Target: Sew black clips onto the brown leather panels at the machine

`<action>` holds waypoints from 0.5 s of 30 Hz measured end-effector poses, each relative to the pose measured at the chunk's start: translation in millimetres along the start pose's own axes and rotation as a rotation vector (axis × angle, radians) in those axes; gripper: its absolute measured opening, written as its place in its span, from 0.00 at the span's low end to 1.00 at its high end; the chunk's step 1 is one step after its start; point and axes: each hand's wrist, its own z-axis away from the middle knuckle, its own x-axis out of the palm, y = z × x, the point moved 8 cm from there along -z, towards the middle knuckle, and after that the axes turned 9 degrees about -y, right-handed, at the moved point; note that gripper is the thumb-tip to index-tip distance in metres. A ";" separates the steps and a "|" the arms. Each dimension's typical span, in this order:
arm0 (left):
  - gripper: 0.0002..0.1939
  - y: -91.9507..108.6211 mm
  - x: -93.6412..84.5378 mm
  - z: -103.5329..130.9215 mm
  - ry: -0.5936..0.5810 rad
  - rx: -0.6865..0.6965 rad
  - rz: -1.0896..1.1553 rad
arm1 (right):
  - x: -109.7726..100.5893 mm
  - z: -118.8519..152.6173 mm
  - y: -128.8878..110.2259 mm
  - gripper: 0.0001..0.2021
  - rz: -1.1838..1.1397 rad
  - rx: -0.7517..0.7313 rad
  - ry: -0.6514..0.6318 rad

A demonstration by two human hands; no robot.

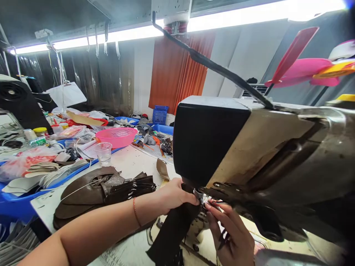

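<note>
Dark strip (175, 232) is pinched by left hand (172, 195), fingers narrow, beside sewing machine (212, 144)'s metal foot (198, 195); long axis is angled down-left. Black tool (222, 240) is held in right hand (235, 236), right of strip; fingertip contact cannot be told.

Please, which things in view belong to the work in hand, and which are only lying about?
Apparently in use:
- machine
- dark piece, held in the left hand
- probably the brown pieces

Apparently lying about:
- pink basket
- cup
- blue crate
</note>
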 end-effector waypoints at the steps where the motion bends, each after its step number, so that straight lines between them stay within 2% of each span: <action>1: 0.13 1.0 2.0 0.9 -0.009 0.006 0.018 | 0.6 0.4 -0.6 0.12 0.016 -0.017 -0.010; 3: 0.14 1.5 5.5 2.0 -0.025 0.014 0.057 | 2.4 0.6 -3.9 0.13 0.054 -0.068 -0.039; 9: 0.15 -3.7 4.1 -1.4 -0.034 0.009 0.104 | -1.0 -4.7 -7.2 0.10 0.088 -0.061 0.003; 15: 0.14 -5.4 -2.8 -1.2 0.003 -0.019 0.020 | 0.3 -6.4 -7.8 0.08 0.065 -0.051 -0.018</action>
